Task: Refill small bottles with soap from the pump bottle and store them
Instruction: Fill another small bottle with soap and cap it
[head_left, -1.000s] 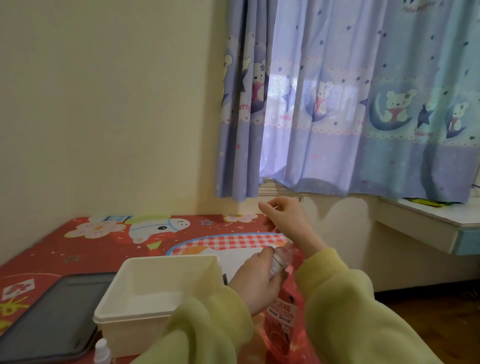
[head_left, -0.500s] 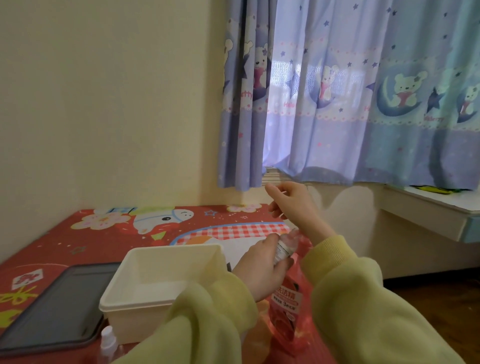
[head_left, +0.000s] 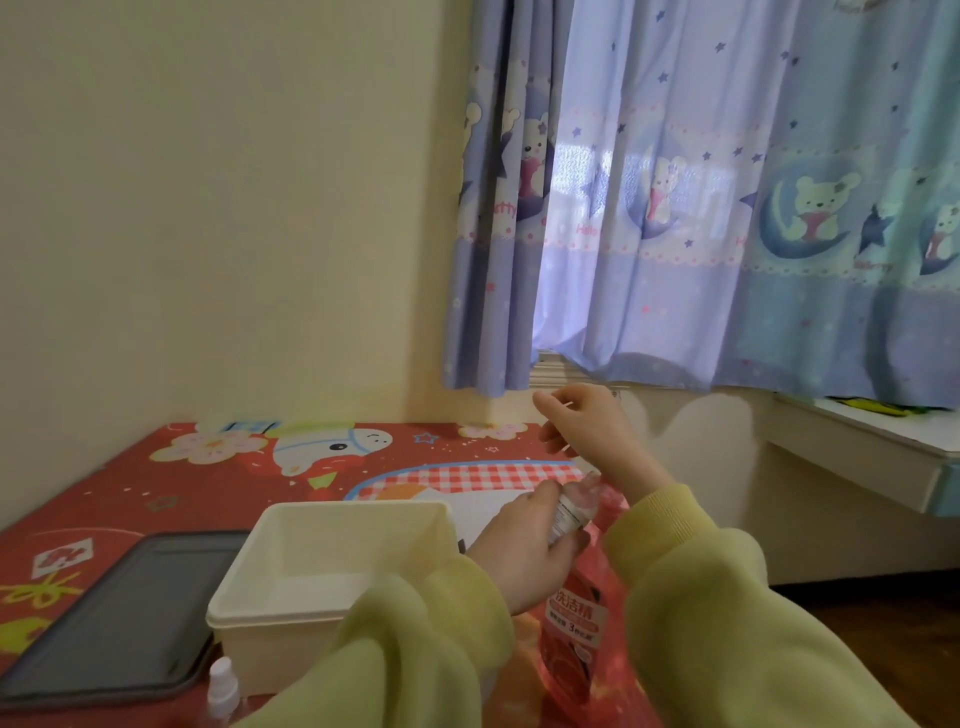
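Note:
My left hand (head_left: 524, 553) grips a small clear bottle (head_left: 571, 512) with a white label, its open neck pointing up and to the right. Just above it my right hand (head_left: 587, 426) is raised and pinches a thin white tube that reaches down toward the bottle's neck; whatever cap is on the tube is hidden in my fingers. Under my hands stands the red soap pump bottle (head_left: 574, 639), partly covered by my sleeves. Another small bottle with a white spray top (head_left: 222, 693) stands at the bottom edge, in front of the white plastic bin (head_left: 249, 608).
A dark grey tray (head_left: 119, 618) lies left of the bin on the red patterned table (head_left: 156, 483). A wall corner and a blue bear-print curtain (head_left: 727, 208) are behind the table. A white shelf (head_left: 872, 441) juts out at the right, over a wooden floor.
My right hand has stayed lifted over the small bottle with the thin tube, shifting only slightly. My left hand keeps the bottle in place. The camera has shifted a little.

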